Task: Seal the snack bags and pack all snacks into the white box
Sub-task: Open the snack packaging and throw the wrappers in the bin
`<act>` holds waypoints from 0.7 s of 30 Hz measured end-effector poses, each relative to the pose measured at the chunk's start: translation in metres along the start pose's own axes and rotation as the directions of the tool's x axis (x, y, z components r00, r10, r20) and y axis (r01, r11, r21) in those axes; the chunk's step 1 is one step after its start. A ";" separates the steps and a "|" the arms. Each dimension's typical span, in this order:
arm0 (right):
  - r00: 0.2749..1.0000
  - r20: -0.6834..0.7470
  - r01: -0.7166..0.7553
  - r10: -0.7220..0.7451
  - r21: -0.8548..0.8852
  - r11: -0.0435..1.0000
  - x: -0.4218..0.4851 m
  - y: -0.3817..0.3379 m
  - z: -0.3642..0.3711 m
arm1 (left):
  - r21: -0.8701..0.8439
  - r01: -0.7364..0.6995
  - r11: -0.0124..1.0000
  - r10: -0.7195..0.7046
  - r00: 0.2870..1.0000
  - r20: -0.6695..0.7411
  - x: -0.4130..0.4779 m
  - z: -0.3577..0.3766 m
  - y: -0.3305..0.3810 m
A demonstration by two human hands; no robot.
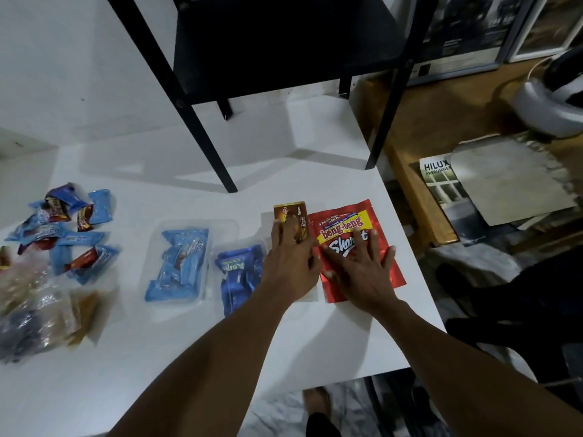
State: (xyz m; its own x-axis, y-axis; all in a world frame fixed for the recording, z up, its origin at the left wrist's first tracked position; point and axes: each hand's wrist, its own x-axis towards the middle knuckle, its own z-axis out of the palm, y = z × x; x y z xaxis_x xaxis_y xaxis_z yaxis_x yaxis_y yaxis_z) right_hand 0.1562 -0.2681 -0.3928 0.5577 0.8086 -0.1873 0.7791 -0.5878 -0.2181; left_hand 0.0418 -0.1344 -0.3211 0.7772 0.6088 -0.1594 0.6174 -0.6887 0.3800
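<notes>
A red Beng-Beng snack bag (pixel 344 222) lies flat near the right edge of the white table (pixel 195 348). My right hand (pixel 362 272) presses on it with spread, straight fingers. Just left of it lies a brown snack pack (pixel 291 216), and my left hand (pixel 290 263) rests on it with its fingers laid along the pack. Two clear bags sit further left, one filled with light blue wafer packs (pixel 179 263), the other with dark blue packs (pixel 239 272). I see no white box.
Loose blue and brown wrapped snacks (pixel 63 228) are scattered at the far left, above a crumpled clear plastic bag (pixel 34 313). A black metal shelf frame (pixel 284 58) stands on the table's far side. A wooden side table (pixel 410 146) with magazines lies right.
</notes>
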 end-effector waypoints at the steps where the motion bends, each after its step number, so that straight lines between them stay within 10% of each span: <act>1: 1.000 -0.006 -0.009 0.009 0.013 1.000 -0.001 0.001 0.000 | -0.001 -0.009 1.000 0.009 1.000 -0.005 -0.001 0.001 -0.001; 21: 0.985 -0.171 0.030 0.008 0.217 0.976 -0.012 -0.013 -0.032 | -0.180 -0.079 0.981 0.028 0.963 -0.269 -0.020 -0.055 -0.020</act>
State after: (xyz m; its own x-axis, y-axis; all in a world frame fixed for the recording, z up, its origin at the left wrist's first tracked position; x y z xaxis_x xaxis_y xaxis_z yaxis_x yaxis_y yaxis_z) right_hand 0.1487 -0.2696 -0.3570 0.6044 0.7964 -0.0227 0.7146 -0.5544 -0.4266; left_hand 0.0074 -0.1113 -0.2751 0.7330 0.6724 0.1025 0.5220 -0.6528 0.5490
